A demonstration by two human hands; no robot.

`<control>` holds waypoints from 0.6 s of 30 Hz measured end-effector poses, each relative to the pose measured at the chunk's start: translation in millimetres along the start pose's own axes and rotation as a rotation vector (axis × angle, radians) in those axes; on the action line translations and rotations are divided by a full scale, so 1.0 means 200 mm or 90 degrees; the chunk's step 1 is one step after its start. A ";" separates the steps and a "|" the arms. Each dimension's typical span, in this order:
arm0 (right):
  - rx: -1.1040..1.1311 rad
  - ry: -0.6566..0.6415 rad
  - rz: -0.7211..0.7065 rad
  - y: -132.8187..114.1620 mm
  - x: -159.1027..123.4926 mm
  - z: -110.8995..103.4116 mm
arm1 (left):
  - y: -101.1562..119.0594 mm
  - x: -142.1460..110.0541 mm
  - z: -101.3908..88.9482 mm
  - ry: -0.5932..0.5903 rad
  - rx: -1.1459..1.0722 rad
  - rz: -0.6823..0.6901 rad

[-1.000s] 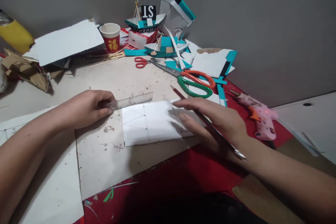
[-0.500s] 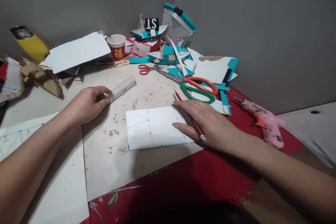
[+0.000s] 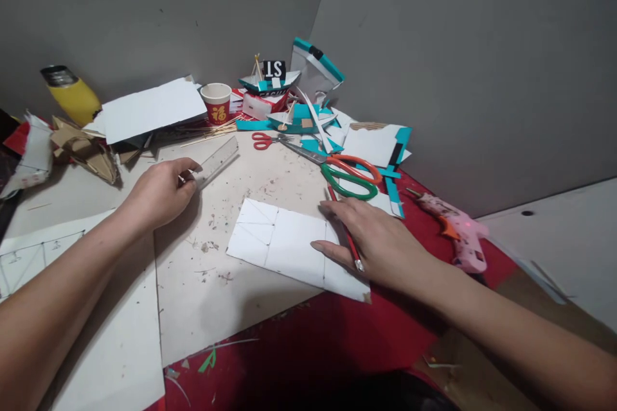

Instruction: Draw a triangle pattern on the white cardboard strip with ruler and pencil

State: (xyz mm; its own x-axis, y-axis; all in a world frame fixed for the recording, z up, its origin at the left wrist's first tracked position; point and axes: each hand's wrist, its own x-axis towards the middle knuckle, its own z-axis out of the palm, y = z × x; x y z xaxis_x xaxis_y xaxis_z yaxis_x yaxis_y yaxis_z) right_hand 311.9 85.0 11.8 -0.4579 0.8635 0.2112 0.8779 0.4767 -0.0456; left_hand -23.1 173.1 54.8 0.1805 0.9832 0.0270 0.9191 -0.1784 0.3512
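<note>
Between the thumb and fingers of my left hand [image 3: 168,189] is a clear plastic ruler [image 3: 219,160], gripped by its near end and pointing away to the right. My right hand [image 3: 371,234] rests on the right part of a white card strip [image 3: 294,241], thumb and fingertips on its surface. A red pencil [image 3: 353,247] is tucked in that hand, its eraser end towards me. Pencil lines and dots cross the card, with slanting lines at its left end. Under my left forearm lies a larger white sheet [image 3: 120,334] with a drawn diagram.
Large scissors [image 3: 349,181] with orange and green handles and small red scissors [image 3: 263,140] lie beyond the card. A pink glue gun [image 3: 457,225] sits at right. Cardboard boats [image 3: 301,121], a paper cup [image 3: 216,103] and a yellow bottle [image 3: 74,99] stand along the back.
The card has turned clockwise under my right hand, its right end swinging towards me. My left hand still holds the ruler. The whole view has shifted slightly.
</note>
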 end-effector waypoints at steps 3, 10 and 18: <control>0.023 -0.031 0.021 -0.02 -0.02 -0.01 | 0.00 0.00 -0.01 0.023 -0.020 -0.001; 0.026 -0.069 0.095 -0.07 -0.09 -0.02 | 0.02 -0.02 -0.03 0.056 -0.098 0.006; 0.125 -0.070 0.179 -0.21 -0.19 -0.02 | 0.02 -0.03 -0.01 0.039 -0.158 0.006</control>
State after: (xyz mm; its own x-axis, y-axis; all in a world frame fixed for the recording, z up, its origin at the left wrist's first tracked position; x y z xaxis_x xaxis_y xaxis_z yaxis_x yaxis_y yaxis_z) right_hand 293.2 32.9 8.9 -0.2246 0.9727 0.0583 0.9326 0.2319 -0.2765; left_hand -21.6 167.4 57.9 0.1603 0.9834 0.0850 0.8025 -0.1799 0.5689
